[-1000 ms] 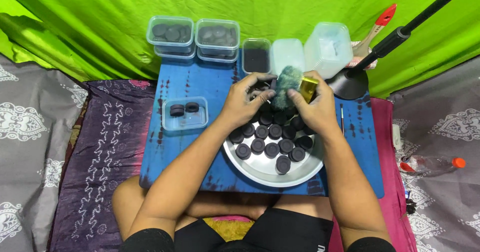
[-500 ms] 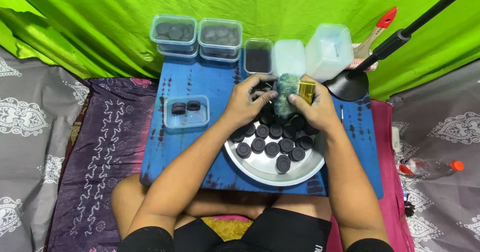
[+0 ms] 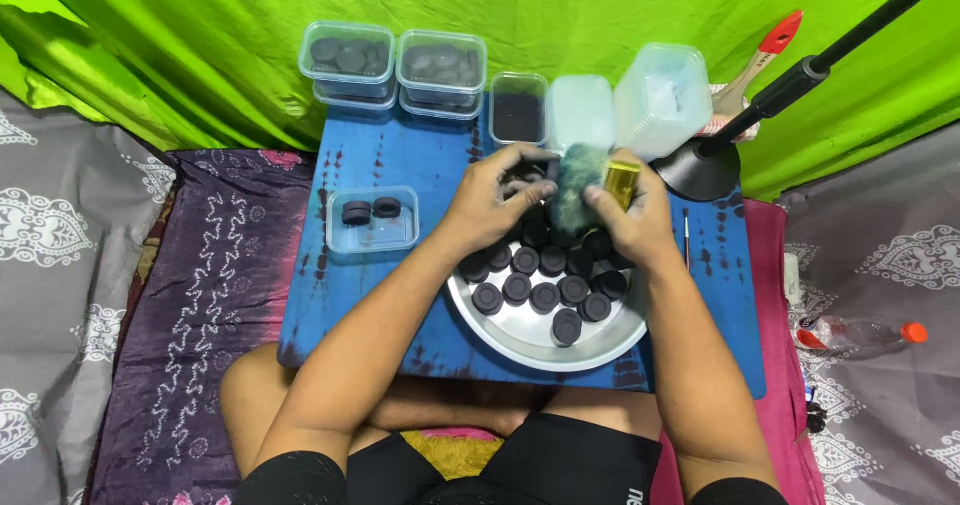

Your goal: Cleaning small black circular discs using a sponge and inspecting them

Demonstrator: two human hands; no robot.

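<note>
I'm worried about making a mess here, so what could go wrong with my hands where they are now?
Both hands work above the metal tray, which is crowded with black discs; a wrist could knock some over the rim.
The right hand pinches a small gold piece while also touching the green cloth that the left hand grips, so the piece might slip.
The stand base sits near the right hand and could get bumped.

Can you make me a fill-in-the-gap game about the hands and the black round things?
1. The black discs lie in a round silver ____.
2. The small open tub on the left holds ____ black discs.
3. The low table has a ____ top.

Missing words: tray; three; blue
</note>
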